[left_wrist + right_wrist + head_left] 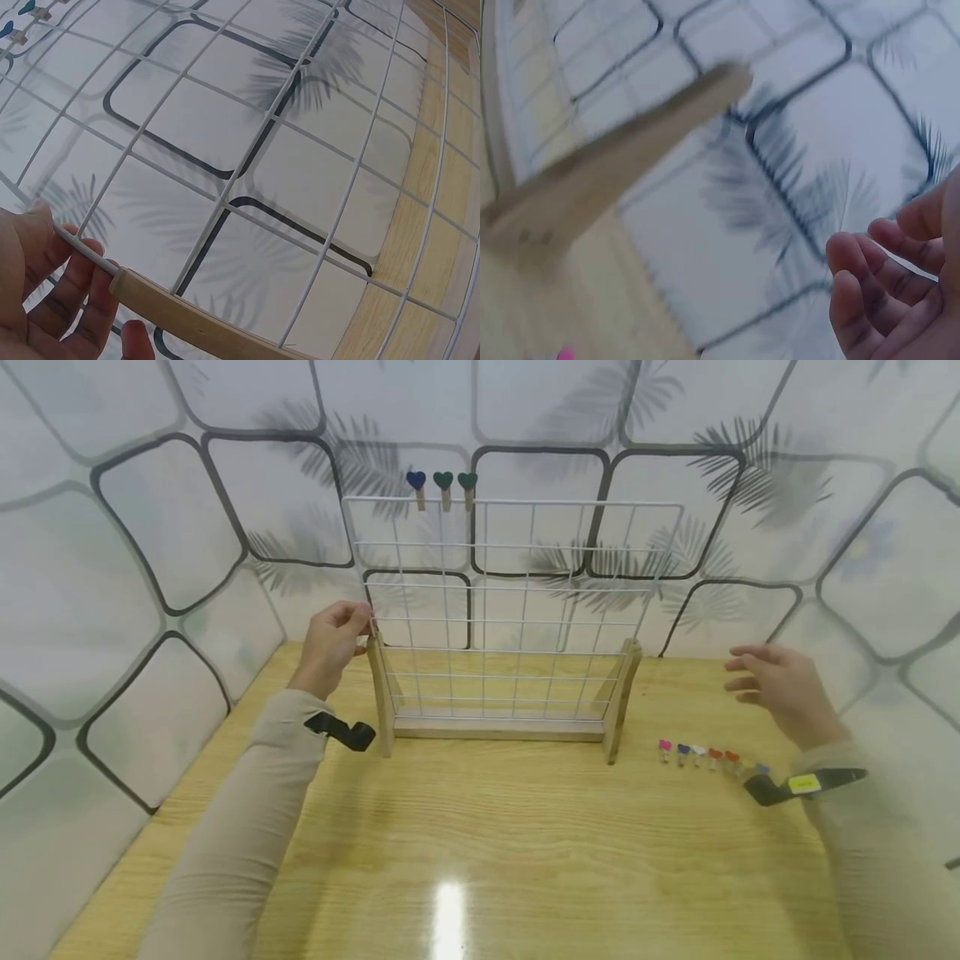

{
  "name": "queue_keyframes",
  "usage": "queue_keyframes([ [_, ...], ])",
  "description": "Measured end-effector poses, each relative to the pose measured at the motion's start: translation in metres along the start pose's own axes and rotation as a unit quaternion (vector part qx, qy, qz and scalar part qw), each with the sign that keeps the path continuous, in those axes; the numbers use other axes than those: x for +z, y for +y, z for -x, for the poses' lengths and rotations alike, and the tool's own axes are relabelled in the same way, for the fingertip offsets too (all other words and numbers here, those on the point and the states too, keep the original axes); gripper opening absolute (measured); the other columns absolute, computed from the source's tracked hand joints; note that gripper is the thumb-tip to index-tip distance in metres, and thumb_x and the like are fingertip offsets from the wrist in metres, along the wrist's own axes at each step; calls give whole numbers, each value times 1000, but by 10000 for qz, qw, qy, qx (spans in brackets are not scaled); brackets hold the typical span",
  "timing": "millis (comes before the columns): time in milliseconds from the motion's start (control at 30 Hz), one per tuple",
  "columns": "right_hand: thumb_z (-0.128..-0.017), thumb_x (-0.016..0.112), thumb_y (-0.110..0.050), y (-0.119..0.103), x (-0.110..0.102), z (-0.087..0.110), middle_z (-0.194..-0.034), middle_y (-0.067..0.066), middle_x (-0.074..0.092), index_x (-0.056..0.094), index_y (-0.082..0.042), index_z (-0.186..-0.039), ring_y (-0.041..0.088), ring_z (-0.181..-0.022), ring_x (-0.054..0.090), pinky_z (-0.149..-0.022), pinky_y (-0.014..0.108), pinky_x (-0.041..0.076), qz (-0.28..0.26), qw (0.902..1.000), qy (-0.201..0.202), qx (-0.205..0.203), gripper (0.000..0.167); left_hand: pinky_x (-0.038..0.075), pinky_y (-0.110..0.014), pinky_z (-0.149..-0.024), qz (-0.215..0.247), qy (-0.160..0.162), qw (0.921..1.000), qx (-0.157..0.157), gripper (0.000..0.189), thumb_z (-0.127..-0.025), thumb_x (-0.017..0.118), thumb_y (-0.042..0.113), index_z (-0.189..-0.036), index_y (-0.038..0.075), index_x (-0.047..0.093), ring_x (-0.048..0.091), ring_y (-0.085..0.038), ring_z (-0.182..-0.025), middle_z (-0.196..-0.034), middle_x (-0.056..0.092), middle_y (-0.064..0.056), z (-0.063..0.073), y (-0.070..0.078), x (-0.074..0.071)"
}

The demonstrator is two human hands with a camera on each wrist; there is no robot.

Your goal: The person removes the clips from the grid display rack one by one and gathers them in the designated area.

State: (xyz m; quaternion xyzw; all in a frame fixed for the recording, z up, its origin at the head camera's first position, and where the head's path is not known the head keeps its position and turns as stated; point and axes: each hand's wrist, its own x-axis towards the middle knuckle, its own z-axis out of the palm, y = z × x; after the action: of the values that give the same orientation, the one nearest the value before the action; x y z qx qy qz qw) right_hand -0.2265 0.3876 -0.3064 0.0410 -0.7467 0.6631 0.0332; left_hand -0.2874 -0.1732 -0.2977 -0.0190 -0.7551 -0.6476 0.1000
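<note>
A white wire grid stands upright in a wooden stand. At its left edge, just above the wooden upright, my left hand pinches the frame wire; in the left wrist view the thumb and fingers lie on either side of it. Clipped to the top wire are a blue heart clothespin and two green heart clothespins. My right hand hovers right of the stand with loosely bent fingers and nothing in them. Below it lie several heart clothespins in a row.
The wooden table runs back to a patterned curtain behind the grid and at both sides. The stand's right upright rises between the grid and my right hand. The loose clothespins lie right of it.
</note>
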Motion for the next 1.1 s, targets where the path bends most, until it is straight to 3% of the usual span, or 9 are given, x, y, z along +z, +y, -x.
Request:
queue_keyframes([
  [100, -103, 48, -17, -33, 27, -12, -91, -1, 68, 68, -15, -99, 14, -71, 67, -62, 23, 55, -430, 9985, -245, -247, 20, 46, -30, -73, 28, 8, 10000, -26, 18, -100, 54, 32, -95, 17, 62, 55, -11, -94, -90, 60, 5, 0, -1, 0],
  [267, -103, 49, -24, -80, 76, -26, -92, 5, 66, 66, -7, -101, 18, -70, 65, -61, 26, 54, -420, 9953, -525, -691, 24, 47, -28, -71, 92, 13, 10000, 24, 17, -100, 55, 32, -93, 19, 63, 56, -10, -92, -89, 61, 6, 0, -2, -1],
  [533, -104, 46, -24, -131, 148, -41, -95, 12, 64, 66, 1, -101, 21, -69, 63, -61, 27, 53, -934, 9787, -1328, -1259, 31, 47, -26, -68, 193, -25, 9997, 124, 16, -101, 54, 28, -91, 19, 63, 57, -10, -91, -87, 61, 7, 0, -4, -2],
  [833, -102, 50, -13, -164, 212, -59, -109, 17, 60, 62, -1, -107, 20, -68, 63, -59, 27, 52, -636, 9817, -1044, -1460, 17, 47, -31, -74, 159, -53, 9999, 10, 16, -100, 55, 30, -93, 18, 63, 56, -11, -93, -94, 62, 1, 1, -3, -2],
  [1100, -103, 48, -17, -183, 253, -76, -128, 10, 56, 55, -5, -130, 22, -75, 65, -63, 28, 52, -218, 9863, -954, -1329, 30, 47, -33, -77, 99, -13, 9999, -33, 18, -99, 56, 33, -94, 18, 63, 56, -11, -95, -90, 61, 5, 2, -2, -2],
])
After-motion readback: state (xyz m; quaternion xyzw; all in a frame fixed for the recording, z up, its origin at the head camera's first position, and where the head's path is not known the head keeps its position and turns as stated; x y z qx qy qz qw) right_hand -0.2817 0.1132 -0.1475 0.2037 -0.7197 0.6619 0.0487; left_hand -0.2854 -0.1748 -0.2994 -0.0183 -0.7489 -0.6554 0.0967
